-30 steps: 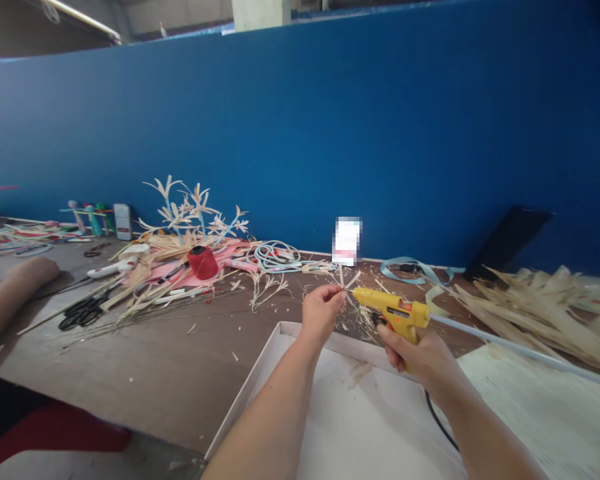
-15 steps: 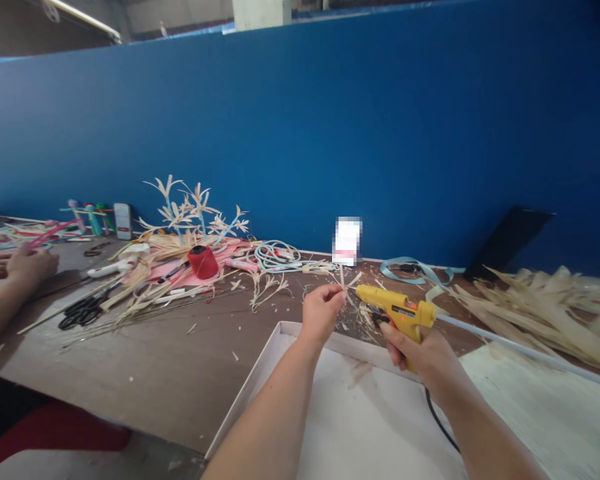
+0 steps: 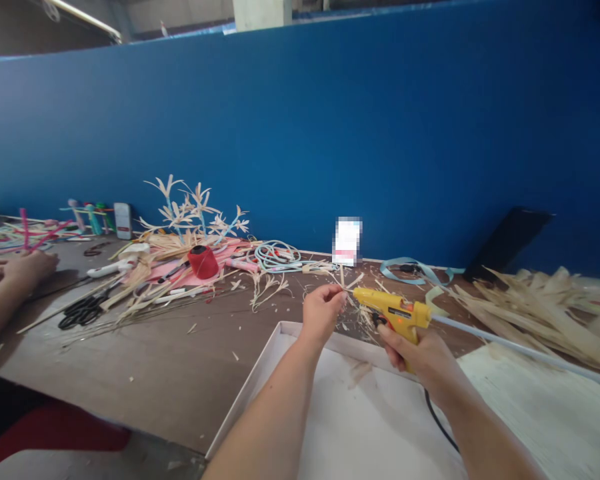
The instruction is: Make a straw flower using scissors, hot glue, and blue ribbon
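Head view: left hand [image 3: 323, 310] is pinching pale strip [image 3: 342, 275] between its fingertips, apparently steadying it; just right of that hand, right hand [image 3: 423, 353] is gripping yellow glue gun [image 3: 391, 304], presumably aiming it leftward at strip.

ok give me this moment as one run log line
left grip: pinching pale strip | right grip: holding yellow glue gun | nozzle: close to left grip | further left: red spool

the left hand [image 3: 324, 308] and right hand [image 3: 414, 350] are both bare. the left forearm [image 3: 275, 407] and right forearm [image 3: 485, 417], also uncovered, taper toward narrower wrists [image 3: 311, 339].
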A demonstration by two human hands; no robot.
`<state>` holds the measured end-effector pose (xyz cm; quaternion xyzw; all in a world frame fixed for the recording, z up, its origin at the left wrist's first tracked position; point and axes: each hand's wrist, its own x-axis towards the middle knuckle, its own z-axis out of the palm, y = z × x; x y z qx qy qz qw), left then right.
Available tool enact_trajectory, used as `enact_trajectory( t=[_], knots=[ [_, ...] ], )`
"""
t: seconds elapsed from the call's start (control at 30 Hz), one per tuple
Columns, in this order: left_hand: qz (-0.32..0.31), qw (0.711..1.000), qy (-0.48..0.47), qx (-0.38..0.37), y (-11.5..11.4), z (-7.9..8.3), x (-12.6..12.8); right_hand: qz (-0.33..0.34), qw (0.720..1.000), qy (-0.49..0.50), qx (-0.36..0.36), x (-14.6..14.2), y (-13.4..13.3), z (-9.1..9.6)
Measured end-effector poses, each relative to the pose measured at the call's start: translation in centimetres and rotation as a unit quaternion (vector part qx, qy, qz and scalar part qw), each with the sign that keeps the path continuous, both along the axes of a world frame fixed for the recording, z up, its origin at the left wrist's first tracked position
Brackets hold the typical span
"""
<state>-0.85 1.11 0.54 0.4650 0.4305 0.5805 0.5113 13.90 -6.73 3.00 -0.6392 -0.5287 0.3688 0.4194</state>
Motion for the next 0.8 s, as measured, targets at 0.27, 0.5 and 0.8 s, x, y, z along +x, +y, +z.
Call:
enact_trajectory(
  t=[0.27, 0.5, 0.8],
  knots=[
    [0.003, 1.0, 0.01, 0.004, -0.3, 0.3, -0.1, -0.013, 0.998, 0.063, 0.013, 0.3, 0.1, -0.3],
    [0.009, 1.0, 0.029, 0.005, -0.1, 0.0, -0.2, -0.039, 0.986, 0.162, 0.014, 0.7, 0.0, 0.6],
    [0.024, 0.999, 0.022, -0.006, 0.2, -0.4, 0.0, -0.186, 0.97, 0.155, -0.033, 6.2, -3.8, -0.3]
  ],
)
